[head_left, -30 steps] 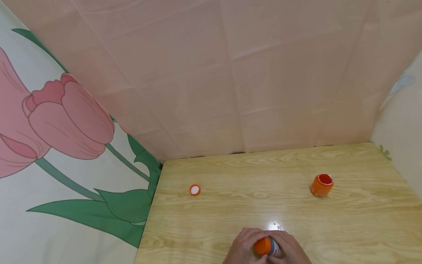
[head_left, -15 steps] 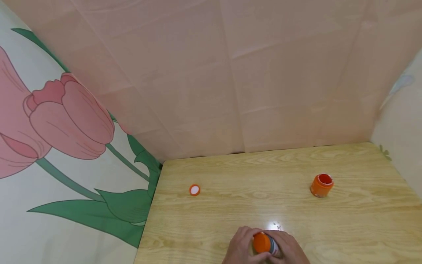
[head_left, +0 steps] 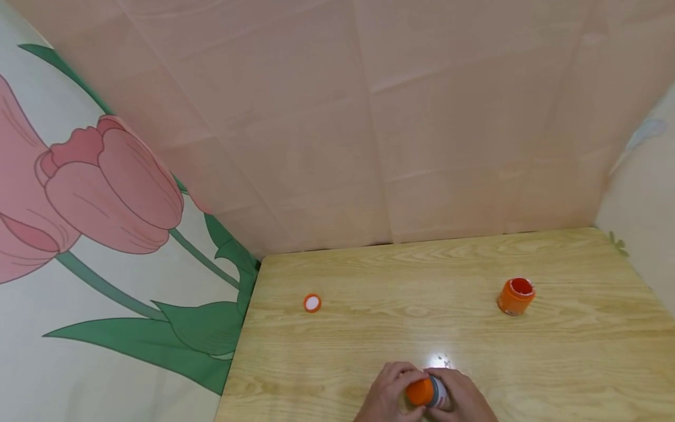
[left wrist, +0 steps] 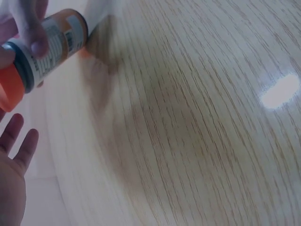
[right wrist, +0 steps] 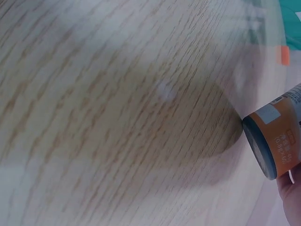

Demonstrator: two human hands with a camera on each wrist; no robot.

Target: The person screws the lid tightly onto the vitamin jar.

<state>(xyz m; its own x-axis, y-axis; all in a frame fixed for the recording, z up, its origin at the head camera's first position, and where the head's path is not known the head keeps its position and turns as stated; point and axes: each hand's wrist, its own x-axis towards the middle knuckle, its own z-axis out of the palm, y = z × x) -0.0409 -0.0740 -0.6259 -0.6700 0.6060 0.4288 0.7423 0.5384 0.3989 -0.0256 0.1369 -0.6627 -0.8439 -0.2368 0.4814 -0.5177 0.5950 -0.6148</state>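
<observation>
Low in the head view, both hands meet around a small bottle point(head_left: 439, 394) with an orange cap point(head_left: 419, 392). My left hand point(head_left: 387, 394) grips that cap between thumb and fingers. From the other side, my right hand point(head_left: 465, 397) holds the bottle's body. The left wrist view shows the bottle tilted, with a dark band below the cap point(left wrist: 10, 88) and printing on its label; two fingers of the left hand point(left wrist: 10, 183) extend beneath the cap. In the right wrist view the bottle's dark base point(right wrist: 260, 148) points toward the wood-grain table.
An orange jar point(head_left: 512, 300), topless and red inside, stands at the right of the table point(head_left: 401, 316). To the left lies a small orange lid point(head_left: 312, 303) with its white inside facing up. A pinkish cloth point(head_left: 327, 135) hangs behind the table, and a tulip-print one point(head_left: 121, 281) at the left.
The left hand and the orange cap tilted toward the camera half a second ago and have since turned back. The right hand keeps its grip on the bottle. Jar and lid stay put.
</observation>
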